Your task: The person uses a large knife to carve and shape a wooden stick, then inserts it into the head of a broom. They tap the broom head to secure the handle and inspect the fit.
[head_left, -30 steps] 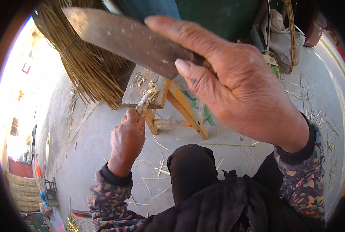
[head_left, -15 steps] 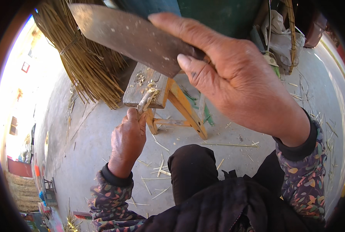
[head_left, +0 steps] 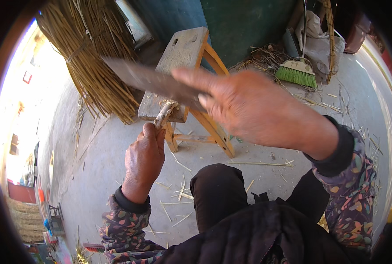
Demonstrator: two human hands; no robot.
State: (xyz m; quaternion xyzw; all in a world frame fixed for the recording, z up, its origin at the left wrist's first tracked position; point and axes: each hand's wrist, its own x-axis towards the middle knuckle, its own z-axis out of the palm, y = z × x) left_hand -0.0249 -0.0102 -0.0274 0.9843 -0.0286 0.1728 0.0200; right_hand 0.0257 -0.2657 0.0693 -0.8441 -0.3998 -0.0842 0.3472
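Note:
My right hand (head_left: pixel 259 110), blurred by motion, grips a broad-bladed cleaver (head_left: pixel 150 81) whose handle is hidden in the fist. The blade points up and left, above the near half of a worn wooden bench (head_left: pixel 177 55). My left hand (head_left: pixel 144 160) is closed round the lower end of a short wooden stick (head_left: pixel 162 116). The stick's other end, pale and frayed, rests on the bench's near edge, just below the blade. A few light chips lie beside it, partly covered by the blade.
Tied bundles of long brown stalks (head_left: pixel 79 57) lean left of the bench. At the back right are a green-bristled broom (head_left: pixel 297 74) and a whitish sack (head_left: pixel 315 42). Loose straw pieces (head_left: pixel 262 164) are scattered on the grey floor (head_left: pixel 99 163) around my dark-trousered knees.
My right hand has swung the cleaver down toward the stick's frayed end, uncovering the far part of the bench and the broom. My left hand and the stick stay nearly still.

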